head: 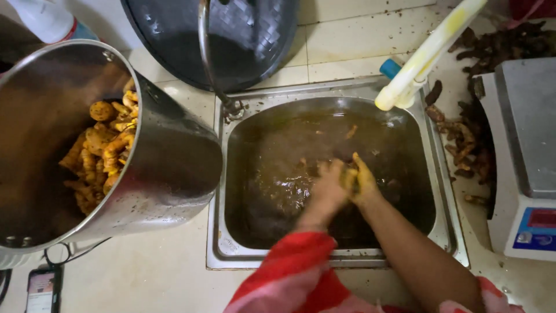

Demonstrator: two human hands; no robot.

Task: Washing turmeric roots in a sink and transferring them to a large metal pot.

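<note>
Big steel pot (168, 168) at 9 o'clock, tilted on its side, mouth toward the left edge, heap of washed yellow-orange turmeric roots (101, 150) inside. Steel sink (443, 191) at centre, full of murky brown water. Dark round lid (255, 35) at 12 o'clock, leaning behind the tap (211, 64). Weighing scale (527, 156) at 3 o'clock. Pile of unwashed dark roots (469, 139) between sink and scale, running up to 1 o'clock. Yellowish hose (425, 58) at 1 o'clock, end over the sink's back-right corner. Phone (41, 290) at 7 o'clock.

Both hands in the sink, pressed together. Left hand (329, 185) fingers curled, right hand (362, 181) yellow-stained, fingers bent against the left; a small root piece (349, 177) seems to be pinched between them, blurred, can't tell the exact grip. Red sleeve (289, 272) at 6 o'clock.
</note>
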